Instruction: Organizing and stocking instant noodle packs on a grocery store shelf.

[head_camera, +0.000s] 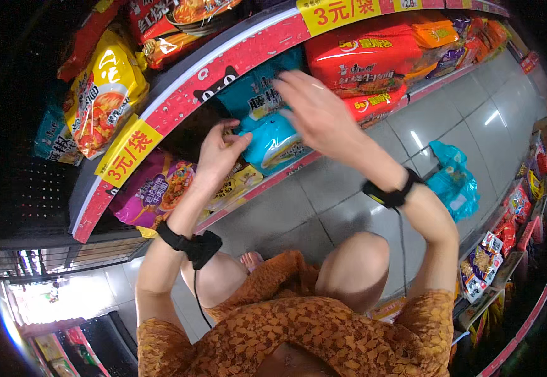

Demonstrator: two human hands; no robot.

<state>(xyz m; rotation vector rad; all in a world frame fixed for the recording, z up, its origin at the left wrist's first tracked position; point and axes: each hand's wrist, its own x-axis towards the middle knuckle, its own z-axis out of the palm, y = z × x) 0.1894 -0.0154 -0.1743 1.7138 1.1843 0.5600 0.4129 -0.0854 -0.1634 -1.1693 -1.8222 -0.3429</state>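
Note:
My left hand [222,153] is at the lower shelf, thumb and fingers apart, the thumb tip beside the left edge of a bright blue instant-noodle packet [273,150]. I cannot tell whether it presses on the packet. Blurred and spread, my right hand [318,113] is over the right side of this packet and of a darker teal noodle packet [245,96] behind it. It partly hides both. A yellow noodle packet [236,186] lies below the blue one, and a purple noodle packet [146,188] stands left of my left hand.
Red noodle multipacks [358,56] fill the shelf to the right. Above runs the pink shelf edge [179,99] with yellow price tags. A crumpled teal plastic wrapper [455,184] lies on the tiled floor [283,207]. Another shelf with snack packets [481,266] stands at right.

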